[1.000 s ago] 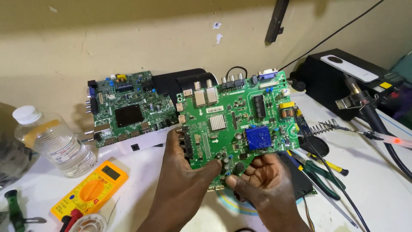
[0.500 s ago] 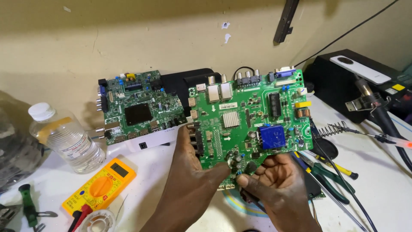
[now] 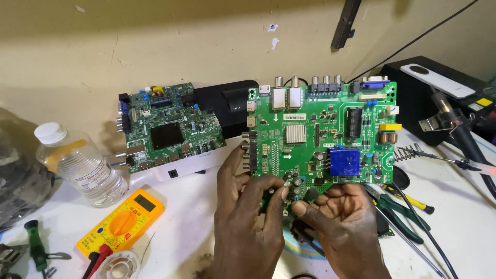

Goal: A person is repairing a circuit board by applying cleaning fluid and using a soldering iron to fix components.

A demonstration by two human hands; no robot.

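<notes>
Head camera looking down at our two bare hands, which hold up a green circuit board (image 3: 323, 137) by its lower edge, tilted toward us above a white table (image 3: 465, 206). Our left hand (image 3: 248, 217) is curled closed on the board's lower left corner, thumb up along the edge beside a row of black sockets. Our right hand (image 3: 338, 222) grips the bottom edge just beside it, fingertips pressed among small parts on the face. A blue square part (image 3: 344, 161) sits on the board near our right hand, and a silver ribbed block (image 3: 296, 134) near the middle. Left of the held board, a second green board (image 3: 170, 129) leans on a white box. Farther left stand a clear plastic bottle (image 3: 82, 165) and a yellow meter (image 3: 121, 223). To the right lie green-handled pliers (image 3: 403, 212) and a soldering iron (image 3: 465, 164).
</notes>
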